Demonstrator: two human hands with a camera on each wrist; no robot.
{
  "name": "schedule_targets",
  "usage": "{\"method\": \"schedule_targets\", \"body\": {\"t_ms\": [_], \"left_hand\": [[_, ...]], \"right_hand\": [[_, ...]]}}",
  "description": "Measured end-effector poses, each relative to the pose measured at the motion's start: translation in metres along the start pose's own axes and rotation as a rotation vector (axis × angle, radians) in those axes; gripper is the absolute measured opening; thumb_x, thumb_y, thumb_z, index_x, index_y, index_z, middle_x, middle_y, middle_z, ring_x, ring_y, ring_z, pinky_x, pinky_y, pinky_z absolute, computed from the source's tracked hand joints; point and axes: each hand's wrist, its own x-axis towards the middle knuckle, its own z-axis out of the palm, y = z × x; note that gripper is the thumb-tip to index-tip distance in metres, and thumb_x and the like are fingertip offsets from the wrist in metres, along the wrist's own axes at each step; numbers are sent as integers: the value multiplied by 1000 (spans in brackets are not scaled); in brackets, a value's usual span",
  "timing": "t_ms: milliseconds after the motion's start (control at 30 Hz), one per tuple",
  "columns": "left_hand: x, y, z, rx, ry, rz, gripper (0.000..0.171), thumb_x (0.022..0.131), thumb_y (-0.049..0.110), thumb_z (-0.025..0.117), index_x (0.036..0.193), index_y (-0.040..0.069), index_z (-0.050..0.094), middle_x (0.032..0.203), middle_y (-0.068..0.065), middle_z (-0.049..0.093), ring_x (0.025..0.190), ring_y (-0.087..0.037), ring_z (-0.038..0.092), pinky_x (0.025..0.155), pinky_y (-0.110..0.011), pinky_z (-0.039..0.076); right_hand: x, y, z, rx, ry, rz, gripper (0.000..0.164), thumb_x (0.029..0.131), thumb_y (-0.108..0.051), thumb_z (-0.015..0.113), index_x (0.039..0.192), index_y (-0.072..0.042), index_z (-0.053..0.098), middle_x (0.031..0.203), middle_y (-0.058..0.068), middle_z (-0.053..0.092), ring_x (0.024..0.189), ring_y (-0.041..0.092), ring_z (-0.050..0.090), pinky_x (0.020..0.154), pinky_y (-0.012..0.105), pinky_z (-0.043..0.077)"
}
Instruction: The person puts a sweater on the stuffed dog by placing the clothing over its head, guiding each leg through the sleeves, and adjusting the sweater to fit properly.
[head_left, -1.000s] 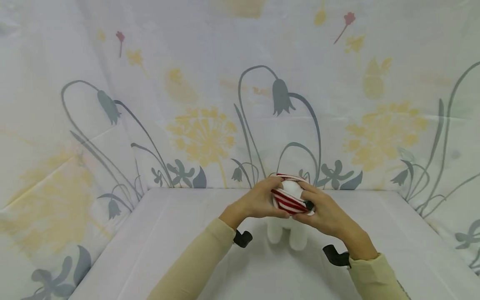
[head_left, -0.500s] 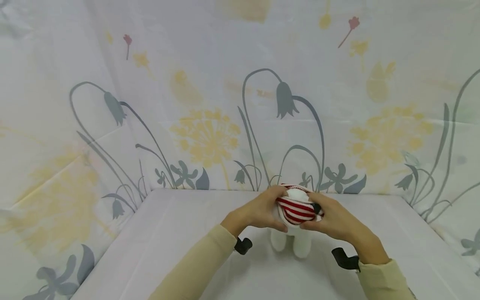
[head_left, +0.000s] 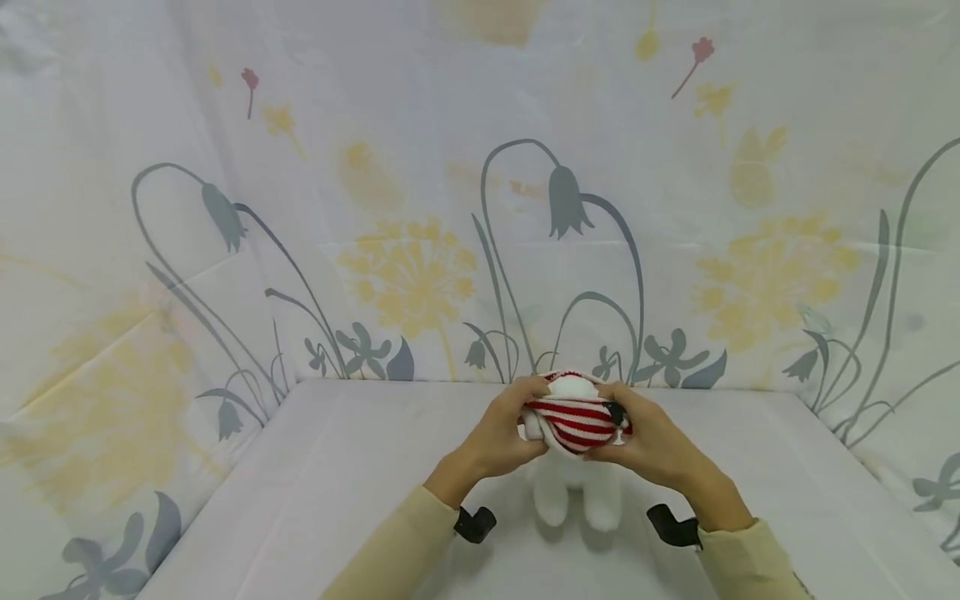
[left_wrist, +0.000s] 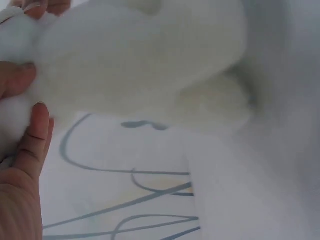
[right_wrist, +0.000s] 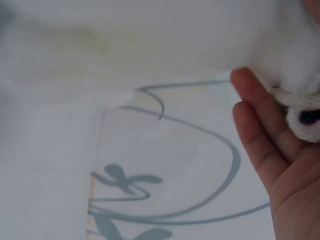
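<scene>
Both hands hold the upper part of the toy (head_left: 574, 477): the left hand (head_left: 497, 431) grips it from the left, the right hand (head_left: 651, 433) from the right. The thumbs lie on the toy's near side, tips pointing toward each other, near but apart, and the fingers reach around its upper edge. The left forearm (head_left: 397, 543) slants up from the toy's near left, the right forearm (head_left: 750, 557) from its near right, both sleeved, with bare wrists. In the right wrist view two right fingers (right_wrist: 256, 142) stretch almost straight beside the toy.
</scene>
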Motion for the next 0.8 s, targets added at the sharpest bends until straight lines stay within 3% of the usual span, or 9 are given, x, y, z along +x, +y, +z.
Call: {"method": "schedule_targets", "body": {"t_ms": [67,167,367,467,600,667,733,800], "left_hand": [[-7,7,-6,-47,27,-18,56,74,-4,74,120,11,46,121,-8,49,109,-18,52,82,-24,51],[-16,15,-14,-42,51,-44,54,76,0,74,122,11,47,120,-6,50,109,-18,53,83,-25,51],[-30,20,-19,77,95,-79,50,75,2,74,119,10,50,117,-6,49,107,-17,51,82,-25,50],[-31,23,-19,182,124,-82,48,74,8,76,116,14,52,115,-3,50,108,-17,48,88,-29,46],[-29,27,-15,353,181,-26,45,72,15,79,111,16,55,117,-2,53,118,-24,42,101,-40,35],[-28,28,-13,411,198,19,44,71,16,79,109,14,56,119,-4,54,124,-28,39,105,-44,29],[-28,28,-11,426,202,60,43,72,14,79,108,12,56,120,-6,55,127,-30,39,109,-43,27],[-28,29,-9,408,197,82,42,72,12,79,108,10,56,120,-7,55,125,-27,43,107,-39,31]], "right_hand": [[1,-3,5,26,41,-32,58,70,-26,86,116,-21,52,119,-3,59,98,10,58,79,23,49],[4,-7,12,53,56,-50,56,72,-20,85,116,-20,52,120,-1,60,98,11,59,78,23,49],[6,-10,24,-57,71,-103,58,70,-22,86,119,-17,55,121,3,57,117,23,50,93,34,43],[8,-16,24,-98,115,-157,59,66,-18,87,116,-15,57,124,8,55,126,30,43,89,30,40],[9,-26,22,-56,102,-232,55,68,-14,84,115,-12,57,123,10,52,117,24,46,80,20,40],[9,-29,22,-44,94,-256,53,69,-16,84,114,-12,58,121,7,52,111,19,46,83,18,41],[9,-31,22,-34,97,-273,52,68,-17,86,112,-13,59,116,5,52,108,17,47,86,18,41],[9,-30,22,-32,107,-284,50,68,-15,86,110,-14,60,113,3,53,104,17,48,85,19,40]]}}
